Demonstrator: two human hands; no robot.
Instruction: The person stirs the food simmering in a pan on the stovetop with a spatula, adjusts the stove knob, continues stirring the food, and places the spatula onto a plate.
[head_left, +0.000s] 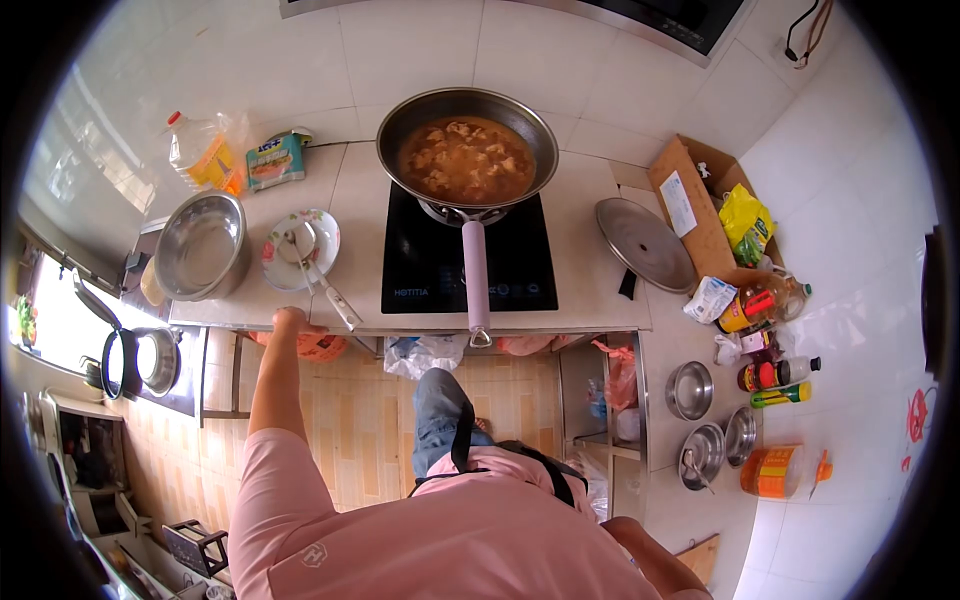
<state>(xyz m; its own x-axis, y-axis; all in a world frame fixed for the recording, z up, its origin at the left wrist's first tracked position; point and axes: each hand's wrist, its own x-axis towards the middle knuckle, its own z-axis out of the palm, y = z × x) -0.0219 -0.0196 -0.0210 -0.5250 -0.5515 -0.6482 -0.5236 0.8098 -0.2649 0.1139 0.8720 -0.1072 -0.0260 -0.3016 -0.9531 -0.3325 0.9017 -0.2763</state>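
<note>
My left hand [294, 322] rests at the front edge of the counter, below the floral plate [270, 262]. It holds nothing that I can see; its thumb sticks out to the side and the other fingers are partly hidden. A spatula with a light handle [340, 305] and another spoon-like utensil [290, 237] lie on the plate. My right forearm [655, 560] shows at the lower right, but the hand is out of sight. A frying pan [472, 211] with a pinkish handle [474, 270] holds chunks in reddish-brown broth [467, 160], on a black induction cooker [420, 260].
A steel basin [205, 248], oil bottle [192, 150] and green packet [275, 162] stand left. At right are a pan lid [645, 243], a cardboard box [680, 190], sauce bottles [760, 374] and steel bowls [690, 390]. Plastic bags [424, 354] hang under the counter.
</note>
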